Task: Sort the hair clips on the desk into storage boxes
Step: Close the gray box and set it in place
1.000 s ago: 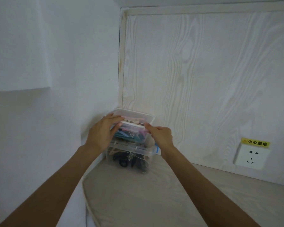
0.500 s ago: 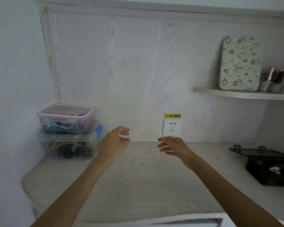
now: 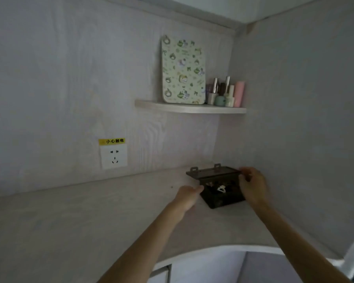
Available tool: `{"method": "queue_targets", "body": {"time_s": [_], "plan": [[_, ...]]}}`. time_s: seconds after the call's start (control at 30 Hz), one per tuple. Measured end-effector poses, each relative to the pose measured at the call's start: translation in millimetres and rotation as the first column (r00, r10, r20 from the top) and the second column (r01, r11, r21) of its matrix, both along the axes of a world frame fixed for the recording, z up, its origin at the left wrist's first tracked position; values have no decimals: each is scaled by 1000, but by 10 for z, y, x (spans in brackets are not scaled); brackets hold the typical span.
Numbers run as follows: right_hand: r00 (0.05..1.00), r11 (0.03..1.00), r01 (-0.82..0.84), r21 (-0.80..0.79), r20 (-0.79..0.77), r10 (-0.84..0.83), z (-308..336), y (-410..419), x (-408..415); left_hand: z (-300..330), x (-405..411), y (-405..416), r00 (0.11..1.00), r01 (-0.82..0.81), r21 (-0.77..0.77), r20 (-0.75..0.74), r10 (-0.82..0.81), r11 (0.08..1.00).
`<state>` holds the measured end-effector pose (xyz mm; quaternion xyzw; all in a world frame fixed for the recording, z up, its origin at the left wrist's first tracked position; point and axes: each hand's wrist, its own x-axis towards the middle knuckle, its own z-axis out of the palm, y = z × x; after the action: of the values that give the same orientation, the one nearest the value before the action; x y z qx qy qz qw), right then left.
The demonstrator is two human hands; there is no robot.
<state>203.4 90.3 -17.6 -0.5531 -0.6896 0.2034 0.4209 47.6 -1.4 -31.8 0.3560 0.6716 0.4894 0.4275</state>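
Note:
A dark see-through storage box (image 3: 223, 199) sits on the desk (image 3: 90, 213) in the far right corner, its lid (image 3: 212, 172) lying open behind it. Through its wall I see dark hair clips and one white clip (image 3: 221, 189). My left hand (image 3: 187, 196) is curled against the box's left corner. On the box's right side, my right hand (image 3: 253, 185) grips it with fingers up at the lid's right edge. The stacked clear boxes are out of view.
A white wall socket (image 3: 113, 156) with a yellow label is on the back panel. Above the box, a small shelf (image 3: 190, 108) carries a green patterned board (image 3: 183, 72) and several small bottles (image 3: 227, 92). The right wall stands close beside the box.
My view swung right from the clear stacked boxes in the left corner. Both hands let go of those, crossed the desk empty and now hold the dark box.

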Motion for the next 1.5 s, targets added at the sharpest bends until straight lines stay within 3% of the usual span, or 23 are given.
{"method": "queue_targets", "body": {"time_s": [0.13, 0.2, 0.3, 0.4, 0.63, 0.7, 0.8, 0.83, 0.9, 1.0, 1.1, 1.17, 1.27, 1.4, 1.5], "plan": [[948, 970, 126, -210, 313, -55, -155, 260, 92, -128, 237, 267, 997, 79, 18, 7, -80, 997], [933, 970, 114, -214, 358, -31, -149, 194, 14, -174, 211, 295, 995, 103, 39, -1, -103, 994], [969, 978, 55, -199, 248, -4, -85, 93, -147, -203, -67, 179, 1000, 18, 55, -18, -17, 998], [982, 969, -123, -212, 117, 150, -85, -143, -420, -221, -595, -127, 992, -125, 4, -34, 125, 992], [852, 817, -521, -246, -92, 516, -138, -1079, -1586, -88, -1807, -1468, 890, -429, -48, -191, 413, 902], [790, 740, -611, -282, -152, 594, -168, -1343, -1892, -26, -1963, -1928, 869, -482, 18, -114, 481, 876], [672, 542, -737, -404, -345, 656, -214, -1607, -2243, -64, -2247, -2410, 775, -631, 73, 103, 623, 773], [656, 498, -749, -436, -389, 646, -239, -1647, -2321, -80, -2306, -2468, 754, -655, 93, 143, 641, 750], [652, 475, -748, -463, -385, 653, -308, -1712, -2500, -95, -2402, -2538, 770, -637, 91, 67, 634, 765], [647, 492, -760, -424, -428, 631, -337, -1650, -2590, -165, -2388, -2424, 798, -580, 115, -116, 591, 806], [651, 550, -759, -347, -407, 641, -297, -1409, -2505, -216, -2276, -2155, 802, -555, 195, -132, 583, 808], [664, 584, -747, -317, -303, 684, -279, -1272, -2446, -193, -2225, -2054, 789, -585, 218, -70, 610, 781], [618, 532, -770, -352, -207, 758, -284, -1209, -2460, -176, -2230, -2070, 793, -607, 166, 58, 607, 777], [666, 474, -711, -519, -282, 691, -290, -1170, -2616, -209, -2444, -2167, 784, -611, -8, 130, 607, 792], [706, 453, -662, -596, -296, 643, -275, -1179, -2703, -280, -2625, -2241, 794, -596, -67, 95, 600, 800]]}}
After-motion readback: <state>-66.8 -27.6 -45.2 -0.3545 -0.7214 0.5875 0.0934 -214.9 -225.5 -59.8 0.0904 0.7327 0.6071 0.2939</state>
